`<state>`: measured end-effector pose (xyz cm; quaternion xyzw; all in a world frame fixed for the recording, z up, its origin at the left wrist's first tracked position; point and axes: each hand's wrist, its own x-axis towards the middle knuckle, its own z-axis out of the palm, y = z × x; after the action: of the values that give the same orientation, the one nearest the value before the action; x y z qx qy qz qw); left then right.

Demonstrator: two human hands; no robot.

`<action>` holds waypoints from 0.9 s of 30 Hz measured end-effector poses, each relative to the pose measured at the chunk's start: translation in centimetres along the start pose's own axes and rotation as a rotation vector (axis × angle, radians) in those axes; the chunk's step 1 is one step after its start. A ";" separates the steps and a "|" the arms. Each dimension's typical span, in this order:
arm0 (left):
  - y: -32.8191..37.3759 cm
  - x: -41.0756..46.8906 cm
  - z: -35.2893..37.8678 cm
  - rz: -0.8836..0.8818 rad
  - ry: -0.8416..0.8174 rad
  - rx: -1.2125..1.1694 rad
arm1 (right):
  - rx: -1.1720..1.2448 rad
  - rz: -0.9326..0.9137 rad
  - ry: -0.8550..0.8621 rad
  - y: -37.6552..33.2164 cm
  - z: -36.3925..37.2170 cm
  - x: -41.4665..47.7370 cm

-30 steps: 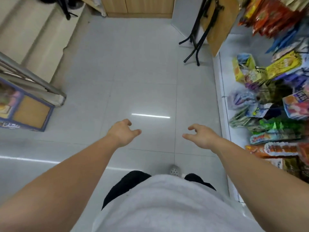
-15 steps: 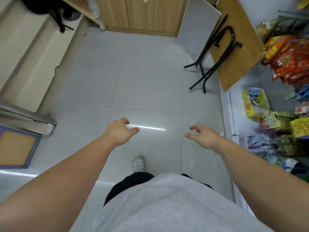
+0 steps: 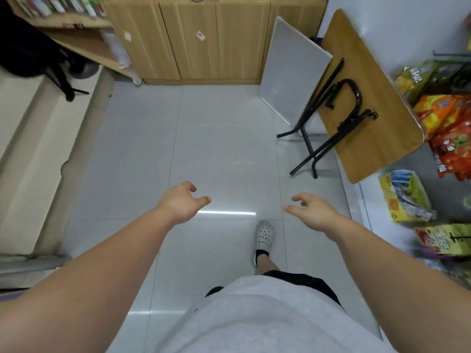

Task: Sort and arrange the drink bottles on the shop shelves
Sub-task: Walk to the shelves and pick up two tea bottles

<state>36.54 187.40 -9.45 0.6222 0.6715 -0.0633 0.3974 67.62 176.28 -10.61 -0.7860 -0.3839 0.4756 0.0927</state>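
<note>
My left hand (image 3: 182, 202) and my right hand (image 3: 314, 212) are stretched out over the grey tiled floor, both empty with fingers loosely apart. A row of drink bottles (image 3: 58, 5) stands on a wooden shelf (image 3: 84, 43) at the far top left, well out of reach of either hand. The bottles are blurred and only their lower parts show.
A folded wooden table (image 3: 367, 98) with black legs and a grey board (image 3: 293, 70) lean at the right. Snack packets (image 3: 453, 138) hang on the right rack. A wooden cabinet (image 3: 204, 39) stands ahead, a beige step (image 3: 28, 138) at the left. My white shoe (image 3: 265, 234) is forward.
The view has moved forward and tilted up: the cabinet, shelf and bottles have come into view and the folded table is nearer. My right foot has stepped forward. Both hands stay empty.
</note>
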 end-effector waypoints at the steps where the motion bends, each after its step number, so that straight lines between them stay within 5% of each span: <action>1: 1.5 1.8 -0.7 -0.007 0.003 0.001 | 0.010 0.004 -0.003 -0.7 -1.4 2.1; 11: 15.5 16.9 -11.1 -0.032 0.080 -0.028 | -0.080 -0.063 -0.053 -13.0 -15.3 19.7; 27: 26.8 47.2 -30.3 0.127 0.016 0.061 | -0.117 -0.054 0.066 -37.6 -26.9 41.6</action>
<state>50.78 247.85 -6.89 0.6758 0.6316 -0.0533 0.3763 80.77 236.77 -5.31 -0.7947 -0.4289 0.4235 0.0718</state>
